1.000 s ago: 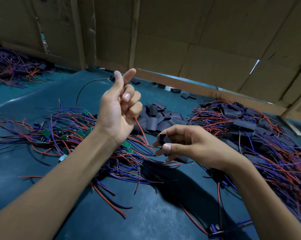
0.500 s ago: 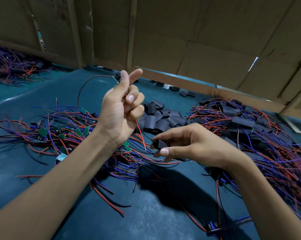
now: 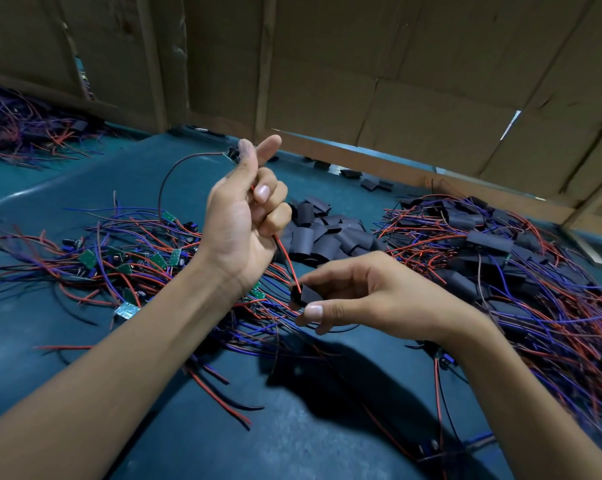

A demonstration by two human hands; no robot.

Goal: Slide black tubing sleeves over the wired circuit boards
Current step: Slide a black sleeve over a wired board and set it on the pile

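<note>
Two grips: left hand (image 3: 244, 220) pinches red wire (image 3: 285, 259); right hand (image 3: 372, 299) pinches sleeve (image 3: 301, 294).

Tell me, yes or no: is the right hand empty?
No: the right hand pinches a short black tubing sleeve, a red wire entering it.

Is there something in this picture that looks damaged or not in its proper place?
Nothing looks damaged. A few black sleeves lie scattered by the cardboard wall, apart from the main sleeve pile. The left hand holds a red wire leading into the sleeve pinched by the right hand.
</note>
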